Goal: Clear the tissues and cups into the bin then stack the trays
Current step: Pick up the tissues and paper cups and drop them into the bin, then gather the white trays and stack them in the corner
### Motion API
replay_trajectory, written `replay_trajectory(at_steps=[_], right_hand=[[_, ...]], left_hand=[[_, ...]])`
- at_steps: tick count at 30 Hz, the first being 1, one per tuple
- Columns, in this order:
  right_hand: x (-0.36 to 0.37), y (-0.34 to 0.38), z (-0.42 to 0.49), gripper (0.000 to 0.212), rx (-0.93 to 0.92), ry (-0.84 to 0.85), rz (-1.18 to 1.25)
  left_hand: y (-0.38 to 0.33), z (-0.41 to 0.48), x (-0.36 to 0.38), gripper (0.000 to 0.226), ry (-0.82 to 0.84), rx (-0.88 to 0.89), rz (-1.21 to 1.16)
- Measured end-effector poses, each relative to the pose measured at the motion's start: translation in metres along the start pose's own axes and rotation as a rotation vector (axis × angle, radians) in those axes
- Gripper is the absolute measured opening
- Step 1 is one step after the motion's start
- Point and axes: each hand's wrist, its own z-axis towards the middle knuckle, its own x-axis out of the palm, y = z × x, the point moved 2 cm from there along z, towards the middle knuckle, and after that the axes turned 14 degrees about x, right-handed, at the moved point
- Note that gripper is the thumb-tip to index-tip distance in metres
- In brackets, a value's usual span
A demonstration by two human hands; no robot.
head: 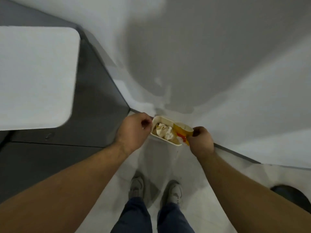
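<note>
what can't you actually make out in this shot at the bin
- Head view: how full the bin is; crumpled tissues and the yellow cup cover its opening.
- Whether the left hand holds anything; its curled fingers hide the palm.
- The right hand grip on the cup; the fingertips fold out of sight.
- Printing on the cup: blurred and too small.
- The trays: none in the frame.
- The dark shape at lower right: cut off by the edge.

Whole frame soft with motion blur. Table [37,76] cut off at the left edge. Right hand [201,140] hides the near side of the yellow cup [182,131]; fingertips not visible. Bin [165,148] contents too smeared to separate. Dark object [292,197] at the right edge unidentifiable.
</note>
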Motion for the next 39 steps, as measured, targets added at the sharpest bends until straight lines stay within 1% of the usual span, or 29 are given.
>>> replay_trajectory(at_steps=[2,5,7,9,12,17,19,21,22,25,26,28,29,31,32,35,39], right_hand=[[0.024,-0.008,0.030,0.023,-0.016,-0.015,-0.086],[0.051,-0.023,0.073,0.023,-0.041,-0.024,-0.182],[0.070,-0.030,0.097,0.026,-0.088,-0.016,-0.255],[0.088,-0.031,0.113,0.028,-0.133,0.005,-0.261],[0.108,-0.029,0.125,0.022,-0.145,0.003,-0.220],[0.107,-0.019,0.111,0.015,-0.160,0.027,-0.238],[0.097,-0.007,0.097,0.016,-0.179,0.037,-0.222],[0.084,0.009,0.081,0.019,-0.223,0.043,-0.210],[0.074,0.021,0.069,0.019,-0.253,0.044,-0.204],[0.042,0.061,0.027,0.015,-0.357,0.042,-0.133],[0.029,0.077,0.010,0.014,-0.399,0.044,-0.096],[0.000,0.110,-0.027,0.013,-0.480,0.050,-0.045],[-0.015,0.127,-0.047,0.012,-0.523,0.052,-0.030],[-0.047,0.159,-0.087,0.011,-0.601,0.052,0.009],[-0.063,0.174,-0.107,0.010,-0.632,0.052,0.036],[-0.100,0.212,-0.168,0.007,-0.702,0.081,0.102],[-0.121,0.252,-0.242,0.008,-0.821,0.185,0.155]], left_hand=[[0.031,-0.006,0.014,0.010,0.006,-0.071,-0.029],[0.072,-0.021,0.035,0.004,0.003,-0.142,-0.080],[0.098,-0.031,0.043,0.010,-0.030,-0.167,-0.091],[0.119,-0.038,0.048,0.019,-0.057,-0.190,-0.069],[0.140,-0.043,0.051,0.022,-0.072,-0.231,-0.069],[0.141,-0.052,0.050,0.025,-0.057,-0.275,-0.102],[0.130,-0.056,0.046,0.022,-0.071,-0.275,-0.115],[0.116,-0.058,0.039,0.007,-0.094,-0.265,-0.143],[0.105,-0.057,0.031,0.004,-0.110,-0.256,-0.150],[0.071,-0.054,-0.001,0.015,-0.169,-0.195,-0.142],[0.056,-0.052,-0.014,0.015,-0.193,-0.168,-0.140],[0.026,-0.051,-0.042,0.006,-0.236,-0.111,-0.146],[0.011,-0.052,-0.058,0.005,-0.243,-0.075,-0.147],[-0.023,-0.058,-0.092,0.021,-0.252,0.004,-0.117],[-0.040,-0.062,-0.110,0.023,-0.256,0.038,-0.104],[-0.085,-0.078,-0.161,0.018,-0.292,0.093,-0.119],[-0.117,-0.097,-0.225,0.014,-0.429,0.094,-0.124]])
